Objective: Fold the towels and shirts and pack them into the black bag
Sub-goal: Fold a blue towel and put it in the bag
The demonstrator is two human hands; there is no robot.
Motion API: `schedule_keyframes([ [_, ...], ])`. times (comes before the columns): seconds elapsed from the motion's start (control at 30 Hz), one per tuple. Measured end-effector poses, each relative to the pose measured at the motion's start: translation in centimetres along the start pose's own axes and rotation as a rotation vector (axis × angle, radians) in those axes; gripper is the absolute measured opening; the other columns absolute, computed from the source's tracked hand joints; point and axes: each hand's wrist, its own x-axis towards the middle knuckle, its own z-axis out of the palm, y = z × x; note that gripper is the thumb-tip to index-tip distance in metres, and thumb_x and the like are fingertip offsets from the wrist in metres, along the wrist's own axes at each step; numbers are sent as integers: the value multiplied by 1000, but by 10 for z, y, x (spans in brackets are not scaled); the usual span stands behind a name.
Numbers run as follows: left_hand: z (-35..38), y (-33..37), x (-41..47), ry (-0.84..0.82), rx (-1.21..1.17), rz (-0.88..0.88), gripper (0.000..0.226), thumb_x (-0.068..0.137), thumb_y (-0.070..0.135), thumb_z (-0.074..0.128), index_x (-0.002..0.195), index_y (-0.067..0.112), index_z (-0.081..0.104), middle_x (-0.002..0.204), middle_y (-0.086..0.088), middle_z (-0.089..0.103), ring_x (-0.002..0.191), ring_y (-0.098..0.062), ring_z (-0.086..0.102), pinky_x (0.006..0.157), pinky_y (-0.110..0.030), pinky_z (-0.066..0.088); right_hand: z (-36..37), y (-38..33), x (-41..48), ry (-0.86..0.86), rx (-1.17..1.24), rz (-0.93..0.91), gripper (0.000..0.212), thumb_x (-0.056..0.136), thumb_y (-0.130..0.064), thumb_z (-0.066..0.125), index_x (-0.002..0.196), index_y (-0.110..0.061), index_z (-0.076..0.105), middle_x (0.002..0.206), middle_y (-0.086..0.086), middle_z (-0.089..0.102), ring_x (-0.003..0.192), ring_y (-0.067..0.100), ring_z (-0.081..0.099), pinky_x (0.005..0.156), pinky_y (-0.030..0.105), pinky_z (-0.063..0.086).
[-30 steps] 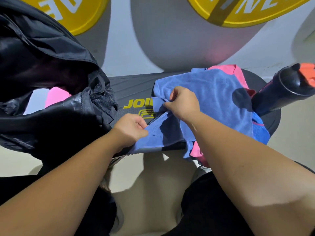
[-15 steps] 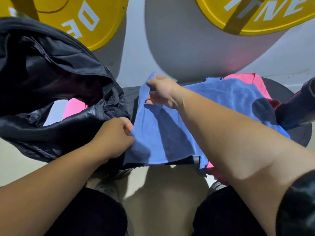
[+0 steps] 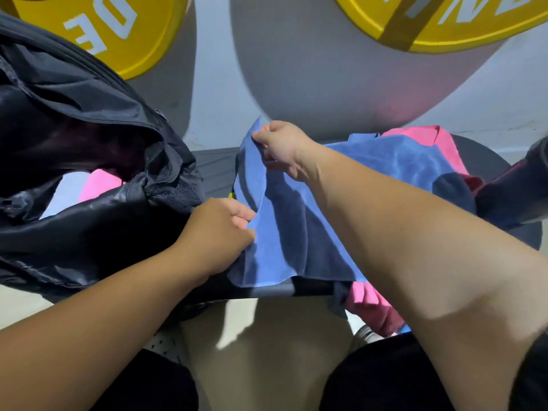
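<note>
Now our left hand (image 3: 218, 229) and right hand (image 3: 281, 146) each pinch the towel (image 3: 296, 232) edge, centre frame, stretching it for folding.

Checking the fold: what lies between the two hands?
An edge of the blue towel, pinched by the right hand and the left hand; the head view shows it.

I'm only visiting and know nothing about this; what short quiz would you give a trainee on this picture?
1. True or false: the left hand and the right hand both grip the blue towel.
2. Which colour of cloth shows in the opening of the black bag? A green, B pink, C yellow.
3. Fill in: the bag lies on the person's ____ of the towel.
Key: 1 true; 2 B, the pink cloth; 3 left.
</note>
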Motion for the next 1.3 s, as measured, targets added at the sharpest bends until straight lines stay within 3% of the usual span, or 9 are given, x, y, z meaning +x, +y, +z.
schedule_keyframes([
  [0.17, 50, 34, 20, -84, -257, -13, 24, 79, -3, 61, 85, 17, 74, 71, -5, 72, 61, -18, 60, 61, -34, 49, -73, -19, -12, 70, -253, -69, 20, 96, -7, 48, 77, -16, 48, 76, 15, 49, 51, 21, 48, 56, 32, 49],
  [0.37, 123, 51, 39, -159, -333, -98, 20, 82, 3, 65, 96, 16, 71, 87, 1, 73, 75, -17, 65, 66, -24, 50, -135, 35, -14, 336, -182, -1, 15, 96, -17, 55, 82, -19, 49, 72, 8, 49, 63, 20, 47, 54, 28, 43],
  [0.63, 130, 52, 38, -114, -280, -45, 14, 78, 8, 64, 86, 17, 70, 77, 2, 70, 62, -12, 62, 53, -15, 47, -156, 58, -18, 244, -54, 67, 7, 100, -18, 49, 93, -19, 48, 77, 3, 55, 63, 20, 56, 66, 39, 59],
  [0.7, 96, 47, 34, -81, -162, 33, 17, 72, 12, 64, 85, 15, 73, 73, 2, 70, 62, -13, 62, 56, -19, 46, -143, 46, -15, 197, -12, 64, 10, 100, -16, 46, 90, -18, 46, 78, 7, 57, 66, 24, 61, 67, 42, 62],
  [0.87, -5, 16, 25, 155, 623, 353, 21, 71, -1, 62, 82, 14, 72, 84, -5, 68, 81, -28, 58, 72, -32, 44, -69, 4, 1, 27, 26, 42, 11, 100, -15, 43, 90, -19, 45, 90, 11, 61, 72, 27, 69, 71, 42, 61],
  [1.0, -54, -1, 17, 238, 1024, 303, 17, 73, -3, 65, 80, 12, 64, 78, -4, 46, 65, -29, 48, 59, -35, 36, 2, -21, 7, -90, 47, 17, 14, 102, -15, 41, 88, -20, 43, 78, 9, 50, 76, 27, 54, 74, 43, 58],
  [1.07, -69, -5, 11, 289, 1085, 409, 29, 52, -17, 68, 67, 5, 58, 66, -9, 42, 45, -20, 32, 49, -33, 35, 28, -27, 8, -142, 72, 26, 14, 103, -17, 41, 90, -19, 44, 77, 9, 51, 72, 26, 54, 82, 49, 59],
  [1.17, -79, -17, 3, 382, 1074, 514, 37, 37, -27, 61, 56, 3, 49, 58, -9, 30, 48, -4, 10, 45, -30, 37, 49, -31, 10, -196, 168, 36, 16, 104, -20, 43, 89, -20, 47, 78, 6, 58, 73, 23, 61, 88, 53, 57],
  [1.3, -69, -19, 5, 324, 1020, 355, 29, 56, -17, 64, 71, 7, 60, 67, -9, 46, 49, -24, 39, 48, -33, 40, 43, -25, 9, -168, 159, 37, 13, 104, -19, 43, 91, -19, 44, 89, 10, 55, 78, 26, 59, 86, 54, 58],
])
